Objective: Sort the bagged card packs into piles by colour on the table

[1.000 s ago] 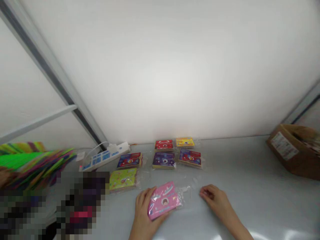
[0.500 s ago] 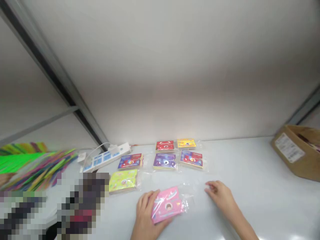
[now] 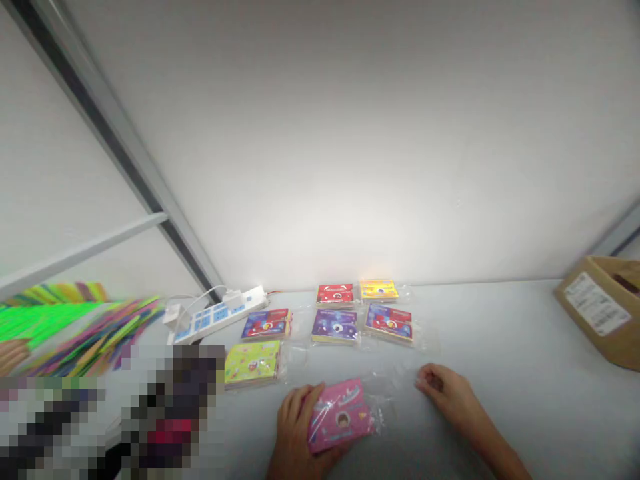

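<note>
My left hand [image 3: 300, 430] is closed around the left side of a pink packet [image 3: 341, 413] in a clear plastic bag, fingers on its face and thumb along the lower edge. The packet is tilted slightly and has a round picture on its front. From its right end, the loose clear bag end [image 3: 385, 400] spreads out. Just right of this film is my right hand [image 3: 445, 387], thumb and fingers pinched together. Whatever lies between those fingertips is too small or too transparent to make out.
Bagged packets lie behind my hands: green [image 3: 253, 362], purple [image 3: 335, 325], red [image 3: 335, 294], yellow [image 3: 379, 289] and two blue-red ones. A power strip [image 3: 220, 317] sits left, a cardboard box [image 3: 600, 313] right. Another person's hand [image 3: 13, 357] touches colourful strips [image 3: 95, 340] at far left.
My right hand's fingers have drawn closer together, beside the bag's loose end. My left hand keeps its hold on the pink packet. The whole view has shifted slightly.
</note>
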A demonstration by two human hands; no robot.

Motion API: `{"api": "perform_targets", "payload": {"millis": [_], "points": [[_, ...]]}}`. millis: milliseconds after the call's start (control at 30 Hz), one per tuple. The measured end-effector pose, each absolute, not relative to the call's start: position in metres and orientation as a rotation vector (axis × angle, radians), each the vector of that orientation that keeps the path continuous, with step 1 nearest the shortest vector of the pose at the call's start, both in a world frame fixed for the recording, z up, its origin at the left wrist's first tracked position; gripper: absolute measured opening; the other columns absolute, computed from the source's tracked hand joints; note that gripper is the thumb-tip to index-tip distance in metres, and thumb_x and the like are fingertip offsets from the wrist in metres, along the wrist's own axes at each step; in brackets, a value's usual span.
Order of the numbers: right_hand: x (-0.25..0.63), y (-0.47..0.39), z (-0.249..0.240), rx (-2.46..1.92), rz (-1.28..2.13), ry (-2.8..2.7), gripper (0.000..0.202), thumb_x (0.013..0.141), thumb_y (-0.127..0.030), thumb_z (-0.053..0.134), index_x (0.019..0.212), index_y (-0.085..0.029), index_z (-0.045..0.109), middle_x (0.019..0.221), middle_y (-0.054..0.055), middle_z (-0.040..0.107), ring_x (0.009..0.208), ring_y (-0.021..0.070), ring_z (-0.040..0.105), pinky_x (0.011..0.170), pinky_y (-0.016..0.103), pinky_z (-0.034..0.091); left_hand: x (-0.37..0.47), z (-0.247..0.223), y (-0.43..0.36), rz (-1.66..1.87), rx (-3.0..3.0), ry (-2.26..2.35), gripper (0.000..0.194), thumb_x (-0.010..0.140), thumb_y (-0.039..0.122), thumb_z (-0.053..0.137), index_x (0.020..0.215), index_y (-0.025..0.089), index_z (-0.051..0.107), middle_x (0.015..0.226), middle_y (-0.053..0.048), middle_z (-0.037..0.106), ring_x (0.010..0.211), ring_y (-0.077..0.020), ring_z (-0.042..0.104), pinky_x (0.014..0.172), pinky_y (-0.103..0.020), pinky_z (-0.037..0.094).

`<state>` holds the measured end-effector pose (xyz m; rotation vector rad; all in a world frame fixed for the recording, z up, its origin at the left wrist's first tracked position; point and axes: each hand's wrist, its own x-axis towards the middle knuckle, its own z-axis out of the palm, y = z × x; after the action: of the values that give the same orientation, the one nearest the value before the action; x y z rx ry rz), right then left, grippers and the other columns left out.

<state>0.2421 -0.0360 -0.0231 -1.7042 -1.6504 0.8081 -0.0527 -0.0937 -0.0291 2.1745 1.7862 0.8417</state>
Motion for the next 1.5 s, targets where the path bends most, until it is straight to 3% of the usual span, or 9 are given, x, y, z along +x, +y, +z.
{"api": "perform_targets", "payload": {"millis": [233, 433, 667, 767, 867, 1000, 1100, 1267, 1500], "points": [[0.220, -0.027, -0.016, -1.571, 1.048, -1.613, 0.010, 0.067, -0.028, 0.054, 0.062, -0.020, 0.054, 0.056, -0.002, 0.055, 0.055, 0.0153, 0.052, 0.054, 0.026, 0.040, -0.055, -0.025, -0.095, 0.777, 2.164, 1.746, 0.070, 0.065, 0.054, 0.067, 0.124, 0.023, 0.046, 0.119, -0.011, 0.051, 0.113, -0.0325, 0.042, 0.095, -0.049, 0.038], [0.192, -0.032, -0.002, -1.434, 1.309, -1.565, 0.015, 0.069, -0.033, 0.055, 0.068, -0.018, 0.056, 0.052, -0.004, 0.052, 0.046, 0.0116, 0.047, 0.040, 0.021, 0.038, -0.053, -0.022, -0.096, 0.792, 2.139, 1.757, 0.074, 0.062, 0.056, 0.068, 0.125, 0.023, 0.046, 0.119, -0.011, 0.051, 0.113, -0.0337, 0.042, 0.095, -0.051, 0.038], [0.195, -0.036, -0.007, -1.453, 1.379, -1.644, 0.028, 0.070, -0.036, 0.055, 0.088, -0.017, 0.066, 0.071, 0.004, 0.065, 0.054, 0.0144, 0.056, 0.039, 0.020, 0.039, -0.051, -0.016, -0.097, 0.778, 2.125, 1.740, 0.074, 0.061, 0.055, 0.070, 0.124, 0.024, 0.047, 0.117, -0.011, 0.053, 0.111, -0.0335, 0.044, 0.093, -0.051, 0.038], [0.212, -0.031, -0.014, -1.529, 1.234, -1.653, 0.035, 0.074, -0.040, 0.050, 0.096, -0.017, 0.064, 0.073, 0.004, 0.065, 0.053, 0.0145, 0.056, 0.047, 0.024, 0.045, -0.051, -0.016, -0.097, 0.762, 2.132, 1.752, 0.074, 0.061, 0.054, 0.070, 0.124, 0.023, 0.047, 0.119, -0.012, 0.052, 0.112, -0.0325, 0.043, 0.094, -0.050, 0.038], [0.224, -0.028, -0.020, -1.609, 0.956, -1.673, 0.041, 0.072, -0.040, 0.054, 0.102, -0.015, 0.063, 0.087, 0.007, 0.065, 0.061, 0.0167, 0.058, 0.063, 0.030, 0.050, -0.051, -0.015, -0.097, 0.761, 2.153, 1.746, 0.076, 0.059, 0.057, 0.070, 0.123, 0.021, 0.049, 0.117, -0.012, 0.053, 0.110, -0.0323, 0.045, 0.093, -0.048, 0.039], [0.224, -0.029, -0.026, -1.621, 0.769, -1.814, 0.046, 0.070, -0.036, 0.058, 0.111, -0.016, 0.061, 0.110, 0.012, 0.058, 0.081, 0.0216, 0.060, 0.082, 0.036, 0.048, -0.052, -0.017, -0.097, 0.784, 2.163, 1.746, 0.073, 0.061, 0.057, 0.069, 0.122, 0.022, 0.049, 0.117, -0.012, 0.053, 0.110, -0.0317, 0.045, 0.093, -0.048, 0.039], [0.219, -0.031, -0.029, -1.594, 0.761, -1.894, 0.036, 0.074, -0.032, 0.053, 0.106, -0.017, 0.064, 0.113, 0.013, 0.054, 0.097, 0.0236, 0.057, 0.089, 0.036, 0.043, -0.053, -0.021, -0.097, 0.825, 2.145, 1.743, 0.073, 0.060, 0.056, 0.070, 0.123, 0.023, 0.048, 0.117, -0.011, 0.052, 0.111, -0.0312, 0.044, 0.094, -0.047, 0.039], [0.221, -0.029, -0.035, -1.557, 0.773, -1.885, 0.027, 0.077, -0.028, 0.047, 0.093, -0.018, 0.067, 0.097, 0.009, 0.057, 0.066, 0.0159, 0.059, 0.071, 0.031, 0.049, -0.052, -0.024, -0.098, 0.949, 2.069, 1.752, 0.072, 0.061, 0.054, 0.069, 0.123, 0.023, 0.048, 0.116, -0.011, 0.051, 0.112, -0.0308, 0.043, 0.093, -0.047, 0.040], [0.220, -0.028, -0.032, -1.532, 0.728, -1.930, 0.022, 0.076, -0.027, 0.045, 0.079, -0.016, 0.064, 0.081, 0.007, 0.055, 0.058, 0.0147, 0.054, 0.057, 0.027, 0.047, -0.053, -0.023, -0.097, 0.892, 2.073, 1.741, 0.072, 0.062, 0.053, 0.070, 0.123, 0.022, 0.048, 0.117, -0.011, 0.051, 0.111, -0.0310, 0.043, 0.094, -0.048, 0.040]]}}
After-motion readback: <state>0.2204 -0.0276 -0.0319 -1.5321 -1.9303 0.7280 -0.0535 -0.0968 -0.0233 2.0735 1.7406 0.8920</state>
